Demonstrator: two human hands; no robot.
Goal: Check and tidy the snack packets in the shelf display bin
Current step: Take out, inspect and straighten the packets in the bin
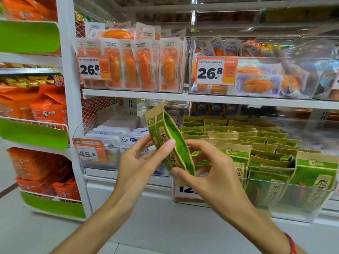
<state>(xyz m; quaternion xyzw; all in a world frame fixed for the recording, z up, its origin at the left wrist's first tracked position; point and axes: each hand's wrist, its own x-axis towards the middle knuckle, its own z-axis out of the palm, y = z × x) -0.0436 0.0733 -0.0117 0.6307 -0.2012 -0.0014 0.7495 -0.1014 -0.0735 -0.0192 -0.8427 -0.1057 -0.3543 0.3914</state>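
Observation:
A green and brown paper snack packet (170,140) is held up in front of the lower shelf, edge-on and tilted, top corner toward the upper left. My left hand (141,162) pinches its left side with thumb and fingers. My right hand (211,173) grips its lower end, thumb at the bottom edge. To the right, a clear display bin (286,184) holds several rows of the same green packets (236,136) standing upright.
Left of the bin, another clear bin of white packets (117,132) carries a 45.8 price tag (90,152). The shelf above (183,97) has bins of orange packets with 26.8 tags. A side rack (36,134) of orange bags stands at far left.

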